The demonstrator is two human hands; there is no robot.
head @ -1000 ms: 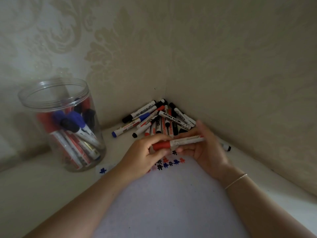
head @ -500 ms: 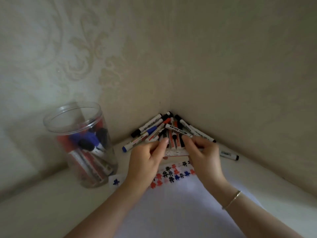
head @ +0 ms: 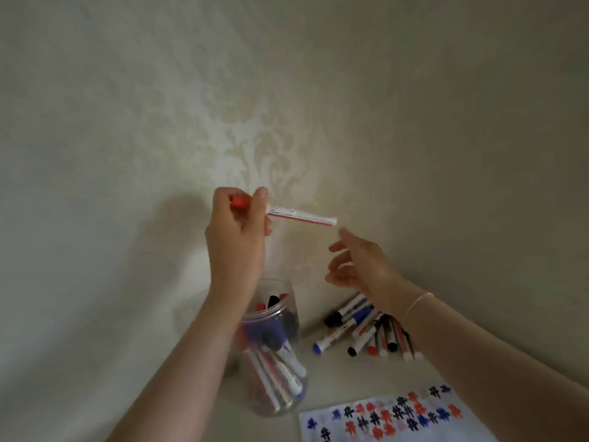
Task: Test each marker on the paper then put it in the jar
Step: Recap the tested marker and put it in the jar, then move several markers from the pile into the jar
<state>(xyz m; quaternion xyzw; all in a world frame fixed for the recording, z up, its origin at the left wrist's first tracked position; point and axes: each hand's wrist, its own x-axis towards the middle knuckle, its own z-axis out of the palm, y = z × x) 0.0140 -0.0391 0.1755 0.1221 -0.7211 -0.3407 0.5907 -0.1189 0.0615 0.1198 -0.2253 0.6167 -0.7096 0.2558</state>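
Observation:
My left hand (head: pixel 237 237) grips a red-capped marker (head: pixel 299 215) by its cap end, raised high above the clear plastic jar (head: pixel 277 378). The marker lies almost level, its white barrel pointing right. My right hand (head: pixel 357 263) hovers just below the barrel's free end with fingers loosely spread, holding nothing. The jar holds several red, blue and black markers. A pile of loose markers (head: pixel 363 330) lies in the corner, partly behind my right forearm. The white paper (head: pixel 398 419) with red, blue and black test marks lies at the lower right.
Patterned wallpaper walls (head: pixel 255 122) meet in a corner behind the pile. The pale tabletop (head: pixel 197 409) runs beneath the jar and the paper.
Both hands were low at the marker pile, together on the red marker. Now my left hand has lifted it above the jar and my right hand has let go. The view has swung up and left.

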